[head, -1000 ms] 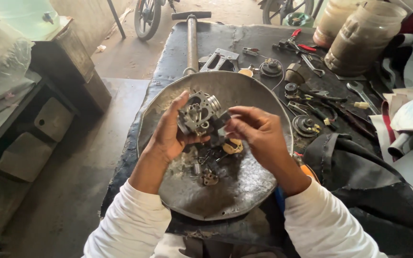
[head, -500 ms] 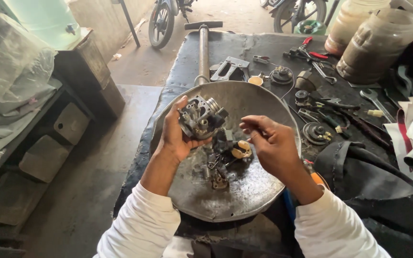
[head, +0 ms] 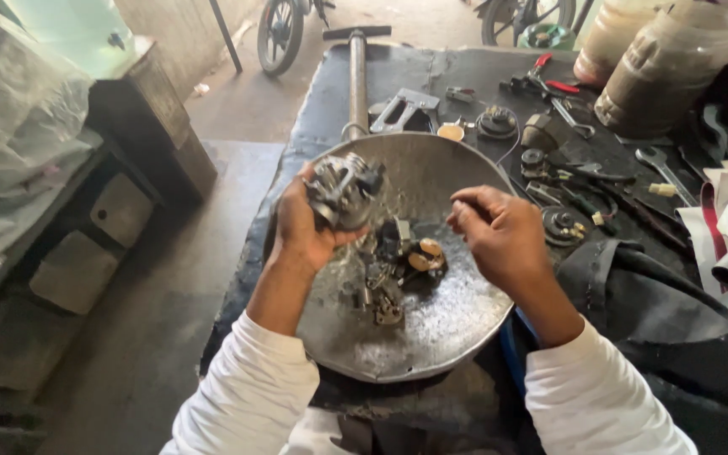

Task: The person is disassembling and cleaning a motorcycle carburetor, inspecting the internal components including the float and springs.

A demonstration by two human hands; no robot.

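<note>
My left hand (head: 297,226) grips a grey metal carburettor body (head: 343,190) and holds it above the left side of a round metal pan (head: 440,337). To the right, my right hand (head: 503,232) hovers over the pan with fingers pinched together; whether a small part sits between them I cannot tell. Several small dismantled parts (head: 393,270), dark and brass-coloured, lie in the middle of the pan below both hands.
The pan rests on a dark workbench (head: 322,93). Behind it lie a long metal pump (head: 355,67), red-handled pliers (head: 541,80), a spanner (head: 663,173) and other small parts. Two plastic jars (head: 667,63) stand at the back right. Dark cloth (head: 659,312) lies at right.
My right hand has drawn away from the carburettor body to the right. The left hand keeps hold of the body, now tilted a little further left.
</note>
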